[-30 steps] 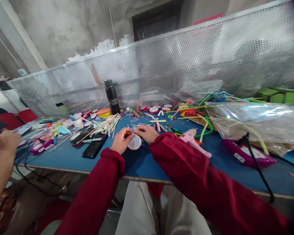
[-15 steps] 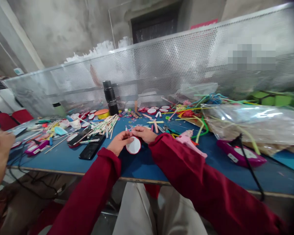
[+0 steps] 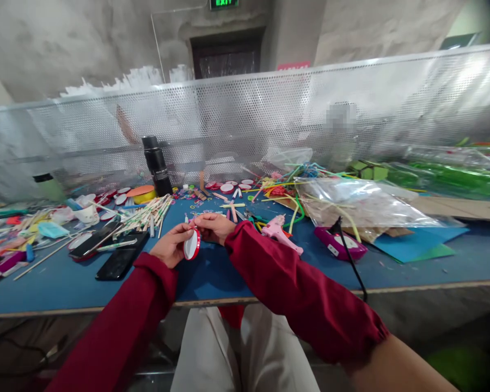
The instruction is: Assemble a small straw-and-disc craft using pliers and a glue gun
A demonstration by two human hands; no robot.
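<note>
Between the thumb and fingers of my left hand [image 3: 169, 246] is a round white disc with a red rim [image 3: 191, 246], tilted nearly edge-on above the table. My right hand [image 3: 213, 226] is pinched closed at the disc's upper edge, close to my left fingertips. A small pinkish bit shows between the two hands; I cannot make out what it is. To the right of my right forearm lies a pink glue gun [image 3: 281, 235]. A black phone [image 3: 120, 260] rests on the blue table, left of my left hand.
A black bottle [image 3: 157, 166] stands at the back before a perforated metal screen [image 3: 237, 120]. Patterned paper straws [image 3: 154, 212] are heaped on the left. On the right are a corded purple device [image 3: 343, 243] and a clear plastic bag [image 3: 363, 201]. More red-rimmed discs [image 3: 227, 187] lie behind my hands.
The view has swung to the right, so the neighbouring person's hand has left the picture. The disc has turned from facing me to nearly edge-on, showing its red side.
</note>
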